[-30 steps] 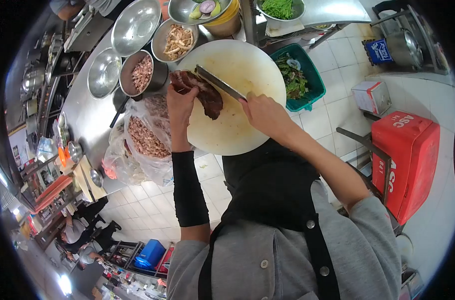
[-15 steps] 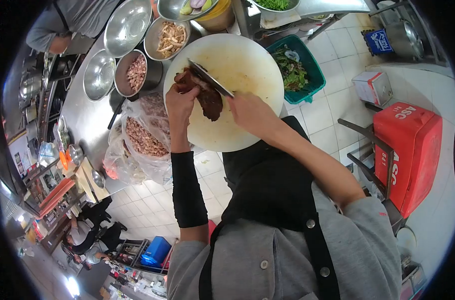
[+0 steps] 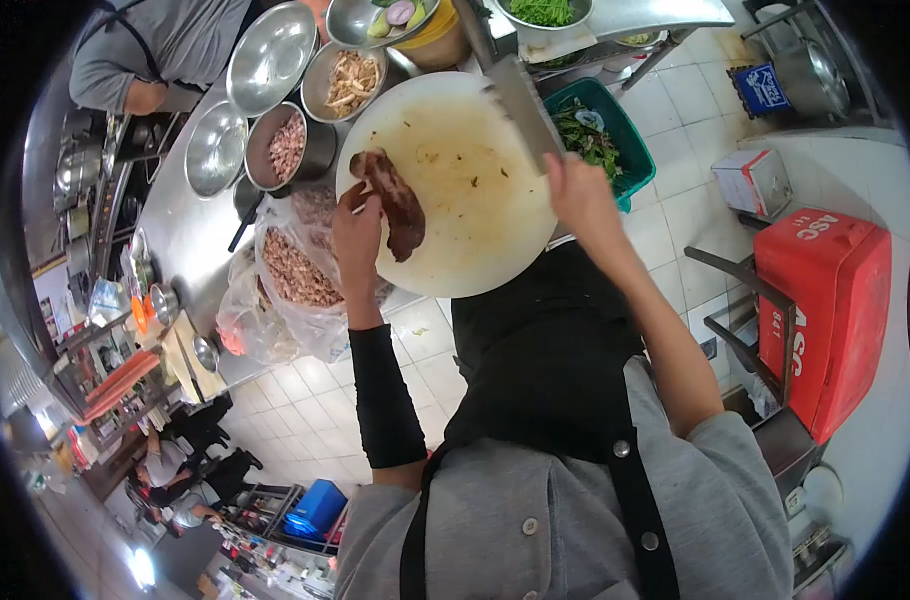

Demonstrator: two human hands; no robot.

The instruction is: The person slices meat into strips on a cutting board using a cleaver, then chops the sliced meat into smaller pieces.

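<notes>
Cleaver (image 3: 525, 108) has shifted off the meat (image 3: 401, 212) to the board's (image 3: 460, 255) right side; cutting pauses. Right hand (image 3: 585, 200) grips cleaver; left hand (image 3: 357, 240) pinches meat.

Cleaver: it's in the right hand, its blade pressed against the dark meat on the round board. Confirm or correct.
Not pressed against it: the head view shows the cleaver, in the right hand, apart from the dark meat on the round board.
</notes>
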